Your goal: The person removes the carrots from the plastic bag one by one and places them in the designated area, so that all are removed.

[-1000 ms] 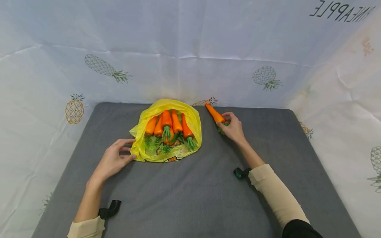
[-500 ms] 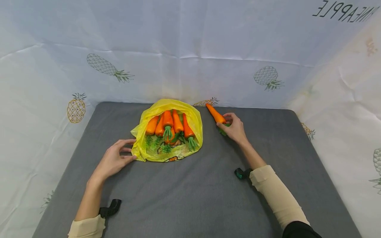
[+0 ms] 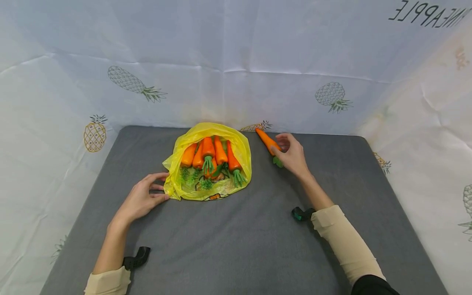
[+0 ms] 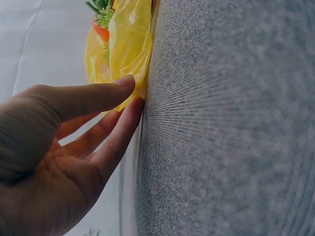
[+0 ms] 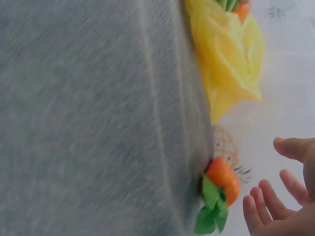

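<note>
A yellow plastic bag (image 3: 171,164) lies on the grey cloth, its mouth facing the person and several orange carrots (image 3: 207,147) with green tops inside. At its left edge, my left hand (image 3: 138,199) pinches the plastic between thumb and fingertips; the left wrist view has the thumb over the bag's corner (image 4: 129,46). A single carrot (image 3: 266,139) rests at the back, right of the bag, green leaves toward the person. My right hand (image 3: 293,156) hovers over its leafy end. In the right wrist view, spread fingers (image 5: 266,202) stand apart from this carrot (image 5: 225,182).
The grey cloth-covered table (image 3: 228,246) reaches back to a white curtain (image 3: 236,49) printed with pineapples. Black wrist mounts (image 3: 137,258) are strapped on both forearms, over beige sleeves (image 3: 343,241).
My right hand has let go of the single carrot and lifted slightly, leaving it on the table. The left hand stays at the bag's edge.
</note>
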A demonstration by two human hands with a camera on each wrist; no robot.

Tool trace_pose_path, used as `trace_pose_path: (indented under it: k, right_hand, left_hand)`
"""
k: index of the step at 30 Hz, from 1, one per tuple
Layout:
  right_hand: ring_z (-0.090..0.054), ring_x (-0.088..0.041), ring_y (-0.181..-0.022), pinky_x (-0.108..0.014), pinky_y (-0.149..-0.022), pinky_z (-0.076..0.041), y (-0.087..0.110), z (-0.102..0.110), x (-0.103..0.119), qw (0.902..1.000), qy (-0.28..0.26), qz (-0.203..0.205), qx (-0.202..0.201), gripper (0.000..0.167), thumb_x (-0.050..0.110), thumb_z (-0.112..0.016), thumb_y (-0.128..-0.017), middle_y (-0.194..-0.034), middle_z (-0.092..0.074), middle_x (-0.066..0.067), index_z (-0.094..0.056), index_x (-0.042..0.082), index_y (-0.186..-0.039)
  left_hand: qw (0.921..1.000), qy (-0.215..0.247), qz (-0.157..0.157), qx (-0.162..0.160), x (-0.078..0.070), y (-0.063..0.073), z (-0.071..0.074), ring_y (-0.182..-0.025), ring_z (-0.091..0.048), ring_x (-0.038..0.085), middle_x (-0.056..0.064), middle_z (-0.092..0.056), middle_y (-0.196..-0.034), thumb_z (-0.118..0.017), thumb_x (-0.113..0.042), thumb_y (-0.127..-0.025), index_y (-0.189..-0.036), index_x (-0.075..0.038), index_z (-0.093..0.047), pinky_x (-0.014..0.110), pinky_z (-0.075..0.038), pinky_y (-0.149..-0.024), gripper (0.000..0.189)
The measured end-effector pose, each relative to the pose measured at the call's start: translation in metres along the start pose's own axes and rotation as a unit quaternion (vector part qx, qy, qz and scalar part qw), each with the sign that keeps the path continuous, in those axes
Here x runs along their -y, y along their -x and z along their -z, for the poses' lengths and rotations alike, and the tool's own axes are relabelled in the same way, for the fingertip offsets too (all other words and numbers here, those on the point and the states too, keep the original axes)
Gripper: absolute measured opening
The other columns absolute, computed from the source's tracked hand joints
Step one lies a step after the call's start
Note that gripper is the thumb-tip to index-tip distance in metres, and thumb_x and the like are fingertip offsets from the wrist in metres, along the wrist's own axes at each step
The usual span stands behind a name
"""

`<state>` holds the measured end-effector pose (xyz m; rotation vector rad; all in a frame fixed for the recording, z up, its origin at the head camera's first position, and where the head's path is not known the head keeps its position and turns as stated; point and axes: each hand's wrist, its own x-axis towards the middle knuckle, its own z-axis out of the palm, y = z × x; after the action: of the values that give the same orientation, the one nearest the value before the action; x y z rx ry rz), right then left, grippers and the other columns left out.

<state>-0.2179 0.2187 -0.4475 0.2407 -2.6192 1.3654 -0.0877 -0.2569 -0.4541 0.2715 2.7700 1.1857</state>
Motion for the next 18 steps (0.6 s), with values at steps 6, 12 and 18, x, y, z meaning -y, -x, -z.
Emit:
trace_pose_path:
  k: [6, 12, 18]
  right_hand:
    - [-0.066, -0.041, -0.128, -0.056, -0.113, -0.056, 0.002, -0.006, 0.019, 0.9994, -0.017, 0.016, 0.027, 0.050, 0.019, -0.082, -0.099, -0.137, -0.068, -0.024, -0.061, -0.002, -0.140]
    - [-0.067, -0.040, -0.124, -0.057, -0.110, -0.058, 0.004, -0.015, 0.035, 0.9975, -0.033, 0.042, 0.047, 0.049, 0.018, -0.083, -0.098, -0.133, -0.068, -0.024, -0.061, 0.001, -0.138]
    - [-0.069, -0.042, -0.119, -0.058, -0.105, -0.060, 0.006, -0.027, 0.046, 0.9937, -0.044, 0.080, 0.064, 0.046, 0.016, -0.082, -0.098, -0.133, -0.069, -0.027, -0.062, 0.001, -0.137]
  left_hand:
    - [1.0000, 0.005, 0.007, 0.005, 0.001, 0.000, -0.001, -0.119, -0.074, 0.042, 0.025, -0.060, -0.145, -0.084, -0.007, -0.095, -0.155, -0.003, -0.055, 0.052, -0.064, -0.093, 0.067]
    - [0.9999, 0.004, 0.009, 0.004, 0.000, -0.001, -0.001, -0.119, -0.074, 0.043, 0.026, -0.060, -0.145, -0.083, -0.006, -0.095, -0.155, -0.002, -0.055, 0.053, -0.064, -0.093, 0.067]
    - [1.0000, 0.006, 0.004, 0.005, 0.000, -0.001, -0.001, -0.118, -0.074, 0.044, 0.027, -0.060, -0.144, -0.083, -0.004, -0.095, -0.156, -0.002, -0.054, 0.054, -0.064, -0.094, 0.067]
